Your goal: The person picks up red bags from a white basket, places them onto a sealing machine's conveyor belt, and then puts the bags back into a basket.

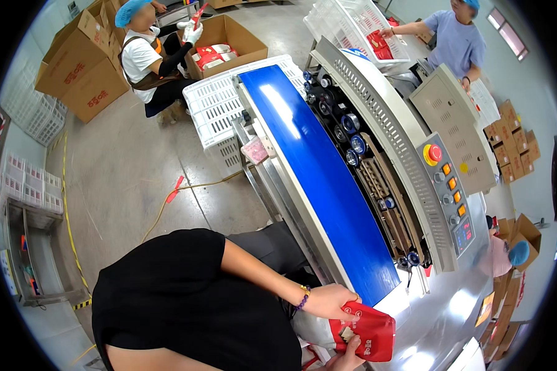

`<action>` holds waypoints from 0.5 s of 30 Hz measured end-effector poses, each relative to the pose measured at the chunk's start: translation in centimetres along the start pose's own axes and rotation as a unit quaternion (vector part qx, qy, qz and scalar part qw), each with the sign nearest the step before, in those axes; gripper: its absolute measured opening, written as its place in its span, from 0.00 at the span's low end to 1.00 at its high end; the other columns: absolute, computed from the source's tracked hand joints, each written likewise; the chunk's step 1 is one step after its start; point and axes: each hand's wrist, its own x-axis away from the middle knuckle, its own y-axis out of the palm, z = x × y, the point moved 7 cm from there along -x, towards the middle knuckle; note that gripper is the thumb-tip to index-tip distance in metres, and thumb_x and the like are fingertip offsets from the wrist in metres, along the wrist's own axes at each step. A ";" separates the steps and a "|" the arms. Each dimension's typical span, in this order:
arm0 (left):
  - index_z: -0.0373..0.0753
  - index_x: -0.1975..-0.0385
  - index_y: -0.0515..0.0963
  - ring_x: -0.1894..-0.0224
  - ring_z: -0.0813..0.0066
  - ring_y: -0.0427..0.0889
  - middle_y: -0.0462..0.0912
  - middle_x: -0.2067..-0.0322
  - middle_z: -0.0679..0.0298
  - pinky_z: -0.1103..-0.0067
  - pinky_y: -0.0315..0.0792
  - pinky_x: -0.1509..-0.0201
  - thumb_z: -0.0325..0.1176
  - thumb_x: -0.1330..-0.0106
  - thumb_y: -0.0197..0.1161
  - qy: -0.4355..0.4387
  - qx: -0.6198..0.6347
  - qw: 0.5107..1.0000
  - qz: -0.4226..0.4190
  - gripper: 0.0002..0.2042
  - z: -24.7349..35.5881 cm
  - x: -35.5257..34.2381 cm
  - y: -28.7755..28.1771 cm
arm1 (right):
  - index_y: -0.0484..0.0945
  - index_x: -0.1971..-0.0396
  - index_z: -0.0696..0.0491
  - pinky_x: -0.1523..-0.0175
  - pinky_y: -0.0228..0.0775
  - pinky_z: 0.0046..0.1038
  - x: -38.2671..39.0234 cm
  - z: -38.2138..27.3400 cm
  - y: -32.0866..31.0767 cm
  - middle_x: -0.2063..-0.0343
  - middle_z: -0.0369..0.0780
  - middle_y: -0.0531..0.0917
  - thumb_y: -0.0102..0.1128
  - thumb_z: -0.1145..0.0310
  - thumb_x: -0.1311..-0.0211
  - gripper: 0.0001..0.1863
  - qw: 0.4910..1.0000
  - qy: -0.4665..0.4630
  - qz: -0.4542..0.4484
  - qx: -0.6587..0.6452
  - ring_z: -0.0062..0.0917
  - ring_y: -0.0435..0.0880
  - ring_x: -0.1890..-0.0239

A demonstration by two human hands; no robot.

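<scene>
We see a glossy, film-like pouch point(380, 331) and a smooth, shiny belt point(319, 179). The shirt point(185, 297) looks matt cloth, the large carton point(83, 71) matt cardboard, the tabletop point(436, 318) reflective metal.

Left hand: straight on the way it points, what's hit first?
The red pouch, which the left hand has in its grip; past that, likely the shiny metal table, though depth is unclear.
</scene>
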 end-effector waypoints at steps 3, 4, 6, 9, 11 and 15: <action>0.35 0.58 0.78 0.71 0.58 0.80 0.81 0.73 0.52 0.72 0.72 0.66 0.47 0.36 0.63 -0.019 -0.040 0.999 -0.019 0.19 1.1 -0.4 -0.9 | 0.71 0.52 0.66 0.64 0.73 0.22 0.0 -1.8 1.3 0.63 0.45 0.80 0.65 0.81 0.43 0.19 1.000 -0.005 0.007 -0.005 0.24 0.78 0.68; 0.36 0.58 0.79 0.71 0.59 0.80 0.81 0.73 0.53 0.73 0.73 0.66 0.47 0.36 0.63 -0.034 -0.072 0.997 -0.023 0.19 1.3 -0.2 -1.0 | 0.66 0.42 0.61 0.44 0.71 0.31 -0.5 0.1 0.4 0.51 0.45 0.78 0.63 0.78 0.41 0.27 0.999 -0.011 0.010 -0.036 0.29 0.79 0.52; 0.37 0.57 0.80 0.71 0.71 0.83 0.83 0.73 0.58 0.76 0.74 0.67 0.45 0.38 0.66 -0.020 0.001 0.999 0.032 0.18 1.5 0.6 -1.2 | 0.68 0.44 0.61 0.45 0.71 0.29 -0.2 -1.7 2.1 0.53 0.43 0.79 0.63 0.81 0.43 0.25 0.998 -0.028 -0.016 -0.056 0.27 0.79 0.55; 0.36 0.55 0.80 0.72 0.77 0.82 0.84 0.73 0.61 0.79 0.74 0.66 0.44 0.38 0.67 -0.068 0.037 0.997 0.006 0.19 2.4 1.7 -1.0 | 0.67 0.43 0.59 0.45 0.71 0.30 0.3 -1.6 1.4 0.52 0.42 0.78 0.67 0.85 0.50 0.32 0.997 0.017 0.013 -0.073 0.26 0.79 0.54; 0.37 0.55 0.80 0.66 0.68 0.85 0.86 0.68 0.57 0.77 0.76 0.61 0.45 0.36 0.63 -0.089 -0.018 0.996 -0.012 0.18 3.0 3.7 -2.3 | 0.69 0.45 0.59 0.47 0.72 0.28 2.4 -1.2 2.6 0.53 0.41 0.79 0.69 0.85 0.52 0.31 0.998 0.011 0.019 -0.062 0.24 0.79 0.55; 0.35 0.51 0.76 0.65 0.80 0.81 0.85 0.66 0.64 0.82 0.74 0.59 0.41 0.36 0.65 -0.067 0.066 0.995 -0.021 0.19 1.8 1.7 -3.6 | 0.71 0.48 0.58 0.48 0.73 0.27 -0.1 -2.2 5.1 0.56 0.39 0.80 0.67 0.87 0.52 0.28 0.997 -0.027 0.000 -0.074 0.25 0.81 0.56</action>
